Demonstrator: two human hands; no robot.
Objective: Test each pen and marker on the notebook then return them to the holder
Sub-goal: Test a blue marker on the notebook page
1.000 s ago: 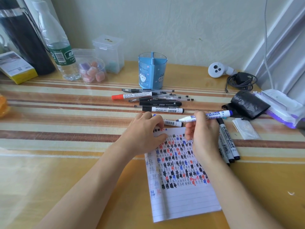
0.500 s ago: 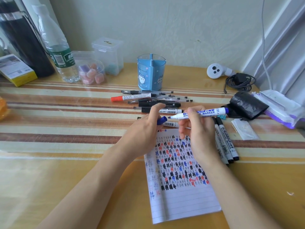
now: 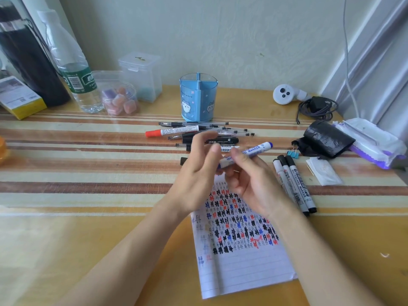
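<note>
Blue-capped and white-barrelled, a whiteboard marker (image 3: 245,153) is being held above the top edge of a lined paper notebook (image 3: 240,244), its blue end pointing toward two o'clock. The right hand (image 3: 251,182) is keeping its grip closed on the barrel, while the left hand (image 3: 198,171) is hovering just beside the marker's near end, fingers (image 3: 204,138) spread wide and holding nothing that can be seen. Whether a cap is on the near tip cannot be told. The notebook page is lying on the striped yellow-and-brown counter (image 3: 88,173), covered in black, blue and red hash marks. At twelve o'clock from the hands, a loose pile of pens and markers (image 3: 205,134) is lying in front of a translucent blue divided plastic holder (image 3: 198,98). At three o'clock, three black-capped markers (image 3: 293,184) are resting side by side.
</note>
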